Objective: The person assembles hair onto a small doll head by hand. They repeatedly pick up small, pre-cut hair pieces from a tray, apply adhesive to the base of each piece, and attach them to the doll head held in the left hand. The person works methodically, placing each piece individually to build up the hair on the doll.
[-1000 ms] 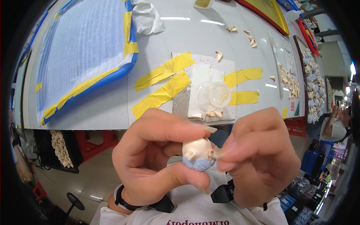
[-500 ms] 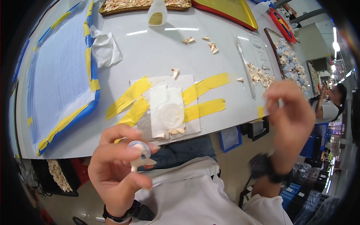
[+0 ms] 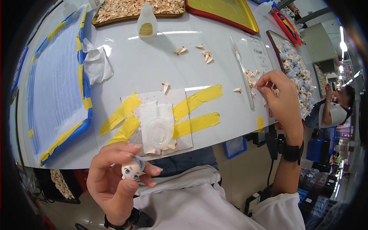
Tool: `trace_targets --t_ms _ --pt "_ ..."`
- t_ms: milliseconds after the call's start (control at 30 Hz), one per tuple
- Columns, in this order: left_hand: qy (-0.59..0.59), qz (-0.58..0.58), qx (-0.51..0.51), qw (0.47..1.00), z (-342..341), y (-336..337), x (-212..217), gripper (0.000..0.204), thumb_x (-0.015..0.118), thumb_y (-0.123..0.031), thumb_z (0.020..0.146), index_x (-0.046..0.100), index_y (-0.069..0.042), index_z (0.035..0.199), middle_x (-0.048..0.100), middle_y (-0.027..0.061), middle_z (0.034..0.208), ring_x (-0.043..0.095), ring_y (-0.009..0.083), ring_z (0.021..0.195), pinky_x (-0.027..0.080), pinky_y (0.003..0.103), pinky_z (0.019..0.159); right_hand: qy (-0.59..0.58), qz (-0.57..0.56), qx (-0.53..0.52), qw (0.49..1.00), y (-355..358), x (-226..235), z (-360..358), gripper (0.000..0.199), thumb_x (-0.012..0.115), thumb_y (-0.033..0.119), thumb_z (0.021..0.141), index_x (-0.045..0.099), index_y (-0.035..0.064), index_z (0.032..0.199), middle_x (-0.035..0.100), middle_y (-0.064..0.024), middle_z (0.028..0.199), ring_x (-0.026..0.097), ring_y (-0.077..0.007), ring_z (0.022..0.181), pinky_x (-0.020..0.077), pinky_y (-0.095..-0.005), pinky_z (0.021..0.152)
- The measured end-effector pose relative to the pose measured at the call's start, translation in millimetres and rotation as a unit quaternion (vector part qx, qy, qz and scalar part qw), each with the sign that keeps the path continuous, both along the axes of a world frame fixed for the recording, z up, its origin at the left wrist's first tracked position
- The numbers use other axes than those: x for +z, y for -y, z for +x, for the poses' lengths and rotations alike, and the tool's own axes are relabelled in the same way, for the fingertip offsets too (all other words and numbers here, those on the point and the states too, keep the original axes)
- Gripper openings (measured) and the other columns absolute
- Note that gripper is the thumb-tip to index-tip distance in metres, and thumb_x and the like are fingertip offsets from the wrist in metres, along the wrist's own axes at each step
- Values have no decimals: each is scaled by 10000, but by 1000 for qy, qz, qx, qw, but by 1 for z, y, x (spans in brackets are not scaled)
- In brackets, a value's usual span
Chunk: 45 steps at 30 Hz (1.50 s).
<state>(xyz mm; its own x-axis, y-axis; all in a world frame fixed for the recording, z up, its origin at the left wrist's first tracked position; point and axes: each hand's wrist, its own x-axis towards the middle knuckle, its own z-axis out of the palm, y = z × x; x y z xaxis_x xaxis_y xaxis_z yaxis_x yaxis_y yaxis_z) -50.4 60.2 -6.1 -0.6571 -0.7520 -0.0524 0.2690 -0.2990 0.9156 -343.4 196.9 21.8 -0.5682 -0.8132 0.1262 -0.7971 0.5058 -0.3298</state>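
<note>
My left hand [image 3: 111, 176] grips a small doll head [image 3: 132, 169] between thumb and fingers, close to my body below the table edge. Its white face has painted blue eyes, and pale blue hair shows at the top. Over at the right of the table, my right hand [image 3: 281, 94] has thumb and forefinger pinched together at a pile of small cream pointed pieces with red tips [image 3: 252, 78]. Whether a piece is between those fingertips is hidden. A clear round shallow dish [image 3: 159, 132] sits on a white pad fixed with yellow tape [image 3: 197, 125].
A knife-like pen tool [image 3: 242, 73] lies left of the pile. Farther off stand a white squeeze bottle [image 3: 147, 23], a tray of cream pieces [image 3: 115, 11] and a yellow tray [image 3: 226, 13]. Doll heads fill a tray [image 3: 297, 71] at right; a blue-edged padded tray [image 3: 57, 88] lies left.
My right hand has come down to the pile of pieces, its fingers pinching there. In my left hand the doll head has turned, so its painted eyes now show. The view has shifted slightly.
</note>
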Motion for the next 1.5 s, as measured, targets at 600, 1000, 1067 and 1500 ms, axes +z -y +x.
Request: trace_targets --t_ms 600,1000,1067,1500 --pt "-9 -21 -43 999 8 8 -20 441 646 -257 800 476 39 1078 512 189 1054 555 184 770 467 242 589 132 -191 33 972 20 37 65 147 562 -89 749 577 -59 892 587 -76 869 540 -116 804 405 -218 749" --pt "-35 -30 -24 999 20 14 -25 453 630 -321 819 456 21 1060 506 166 983 525 138 624 421 203 489 308 -160 111 931 67 30 105 194 546 -147 653 581 -26 802 581 -119 787 555 -157 739 432 -247 687" --pt "-38 -19 -19 999 20 14 -26 459 652 -318 805 461 17 1054 502 164 993 524 139 626 419 204 490 291 -143 128 937 68 30 106 188 557 -148 656 587 -27 797 577 -114 784 551 -155 734 433 -242 680" --pt "-63 -83 -60 993 23 20 -27 454 756 -204 710 497 11 1014 484 173 1039 588 203 747 482 218 550 323 -113 107 934 73 32 113 181 596 -134 662 586 -30 809 579 -107 803 550 -145 714 445 -239 661"
